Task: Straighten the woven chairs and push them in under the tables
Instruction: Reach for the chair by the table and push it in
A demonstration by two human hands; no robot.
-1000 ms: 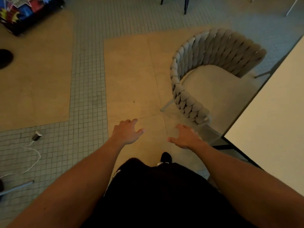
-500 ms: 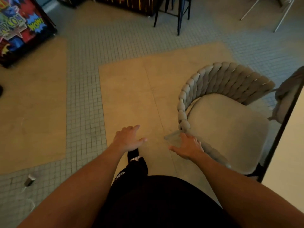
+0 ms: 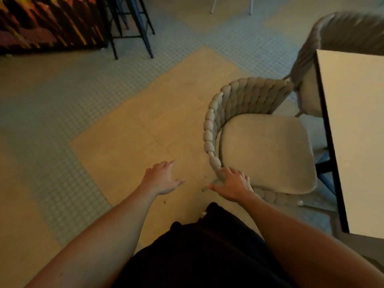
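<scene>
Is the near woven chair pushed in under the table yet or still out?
Still out. The near woven chair has its whole seat cushion showing beside the table, none of it under the edge. The right hand touches its backrest.

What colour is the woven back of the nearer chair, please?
Beige-grey, a chunky braided weave, clearest in the head view.

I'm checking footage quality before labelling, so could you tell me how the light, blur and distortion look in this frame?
Head view: dim, warm, yellowish light with no glare; the second chair at upper right and the mural are smeared by motion blur; the near chair, table and both hands, left hand and right hand, read fairly clearly though soft; wide-angle distortion stretches the forearms and slants the table edge.
</scene>
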